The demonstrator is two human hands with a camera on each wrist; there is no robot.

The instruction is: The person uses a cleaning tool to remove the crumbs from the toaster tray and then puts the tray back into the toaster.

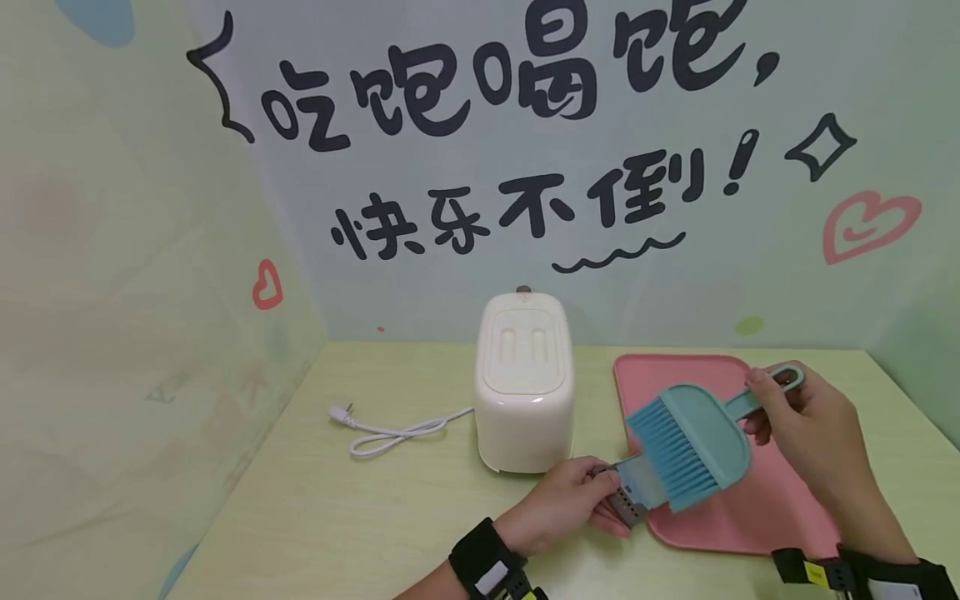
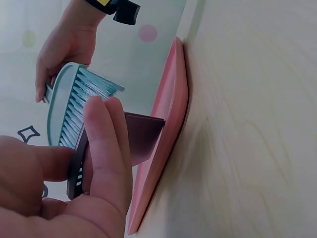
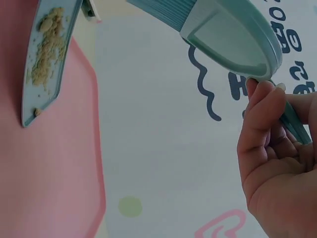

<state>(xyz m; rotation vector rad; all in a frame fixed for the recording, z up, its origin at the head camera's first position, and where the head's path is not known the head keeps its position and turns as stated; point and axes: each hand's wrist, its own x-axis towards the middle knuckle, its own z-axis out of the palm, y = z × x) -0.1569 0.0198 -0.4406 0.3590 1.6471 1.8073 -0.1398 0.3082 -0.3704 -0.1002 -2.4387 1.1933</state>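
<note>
My left hand grips the slotted end of a narrow crumb tray, low over the near left side of a pink tray. In the right wrist view, tan crumbs lie along the crumb tray. My right hand holds a light blue brush by its looped handle, thumb on top. Its bristles overlap the crumb tray in the head view, pointing left and toward me. From the left wrist, the bristles appear behind my left fingers.
A white toaster stands left of the pink tray, near my left hand. Its cord and plug lie looped on the wooden table. A printed wall closes off the back.
</note>
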